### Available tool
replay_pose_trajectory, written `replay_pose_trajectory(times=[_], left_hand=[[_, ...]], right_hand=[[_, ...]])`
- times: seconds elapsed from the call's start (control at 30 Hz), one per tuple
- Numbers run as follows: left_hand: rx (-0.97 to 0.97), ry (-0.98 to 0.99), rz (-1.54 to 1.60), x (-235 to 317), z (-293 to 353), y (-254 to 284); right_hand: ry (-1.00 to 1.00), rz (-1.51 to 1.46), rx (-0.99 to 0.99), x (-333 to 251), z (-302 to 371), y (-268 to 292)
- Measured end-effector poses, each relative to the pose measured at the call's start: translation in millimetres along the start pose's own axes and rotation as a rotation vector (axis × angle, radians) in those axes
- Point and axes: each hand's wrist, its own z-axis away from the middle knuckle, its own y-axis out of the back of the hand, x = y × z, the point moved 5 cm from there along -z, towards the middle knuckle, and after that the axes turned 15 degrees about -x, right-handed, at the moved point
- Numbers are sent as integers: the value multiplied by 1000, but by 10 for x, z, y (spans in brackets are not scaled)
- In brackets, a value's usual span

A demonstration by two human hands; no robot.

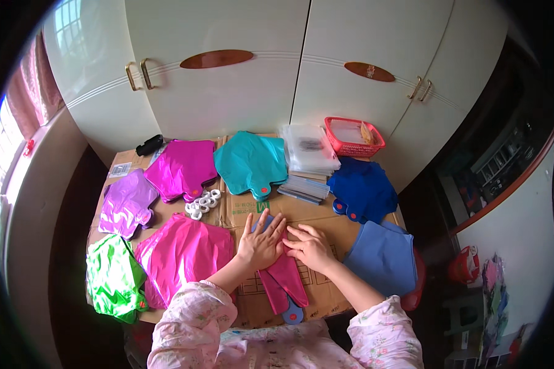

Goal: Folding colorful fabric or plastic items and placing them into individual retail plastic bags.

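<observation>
A deflated magenta foil balloon (281, 277) lies folded lengthwise on the cardboard in front of me. Its blue round tab (293, 315) with a red dot points toward me, and a bit of blue shows at its far end. My left hand (260, 244) presses flat on the far half, fingers spread. Beside it my right hand (309, 247) rests its slightly bent, parted fingers along the balloon's right edge. The part beneath my hands is hidden.
Foil balloon stacks lie around: pink (184, 255), green (114, 277), purple (126, 203), magenta (183, 167), teal (250, 161), dark blue (364, 190), matte blue (385, 255). White rings (202, 203), clear bags (308, 149), cards (304, 189) and a red basket (354, 148) stand farther back, before white cabinets (228, 98).
</observation>
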Motion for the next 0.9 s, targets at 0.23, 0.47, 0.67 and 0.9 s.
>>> replay_pose_trajectory(times=[0.23, 0.47, 0.67, 0.9], left_hand=[[-4, 11, 37, 5, 27, 66], [6, 12, 41, -11, 25, 68], [32, 23, 12, 5, -1, 61], [-10, 23, 24, 0, 5, 69]], right_hand=[[-19, 87, -230, -165, 349, 73], [-8, 131, -353, -442, 720, 96], [95, 90, -349, -593, 952, 115], [112, -96, -157, -868, 672, 1]])
